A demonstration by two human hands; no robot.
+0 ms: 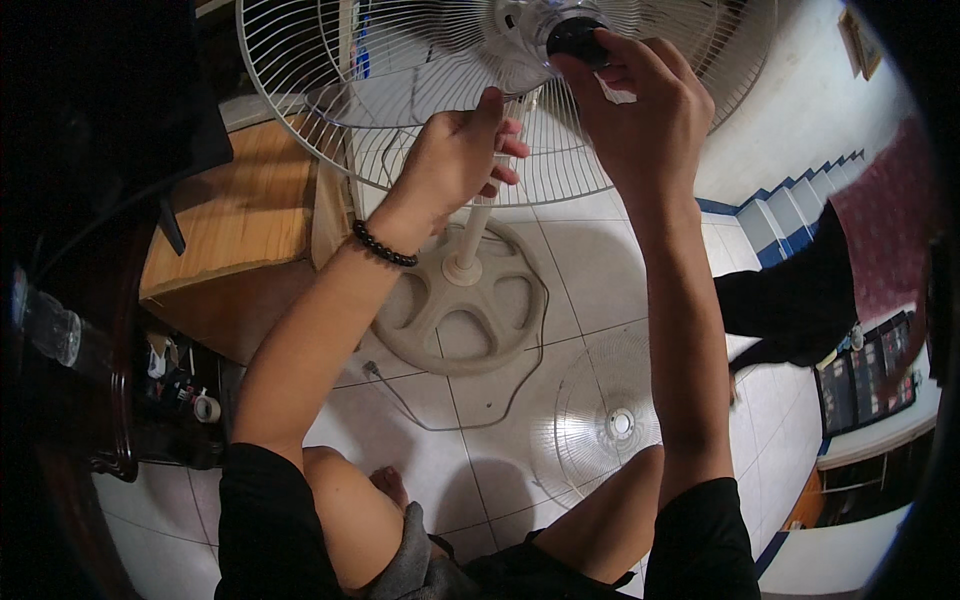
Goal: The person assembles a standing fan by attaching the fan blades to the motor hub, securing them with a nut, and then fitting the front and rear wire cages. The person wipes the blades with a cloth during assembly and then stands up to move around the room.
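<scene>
A stand fan rises in front of me without its front guard, showing its wire rear guard (330, 150) and clear blades (400, 92). My right hand (650, 105) is closed around a round black blade nut (577, 42) at the hub. Lower and to the left, my left hand (455, 155) pinches the edge of a blade near the hub, its other fingers loosely curled; the thumb partly hides the contact. A pale pole (473, 235) runs down to the fan's round base (460, 345).
The removed front guard (570, 430) lies on the tiled floor beside my knee. A grey power cord with a plug (371, 369) loops around the base. At left stands a wooden cabinet (235, 190); a roll of tape (207, 408) is below. Someone in dark trousers (800, 295) is at right.
</scene>
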